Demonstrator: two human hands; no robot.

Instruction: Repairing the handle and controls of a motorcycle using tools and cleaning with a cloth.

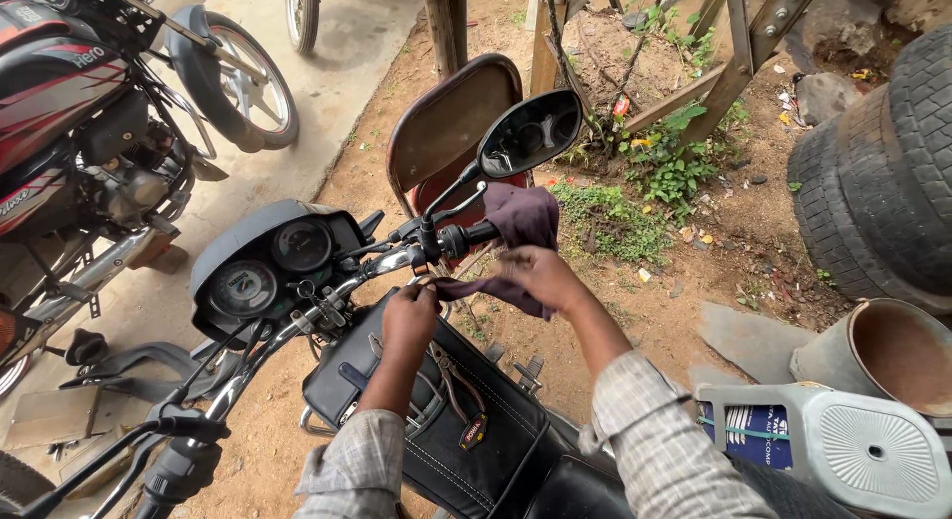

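Both hands work a dark purple cloth (521,222) draped over the handlebar grip (474,235) — the right hand (538,276) pinches its lower edge between closed fingers, just below the grip. The left hand (410,316) grips the cloth's trailing end, fingers curled shut beside the right.

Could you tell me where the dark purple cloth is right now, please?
In the head view, the purple cloth is draped over the motorcycle's right handlebar grip, just below the mirror; the right hand holds its lower edge.
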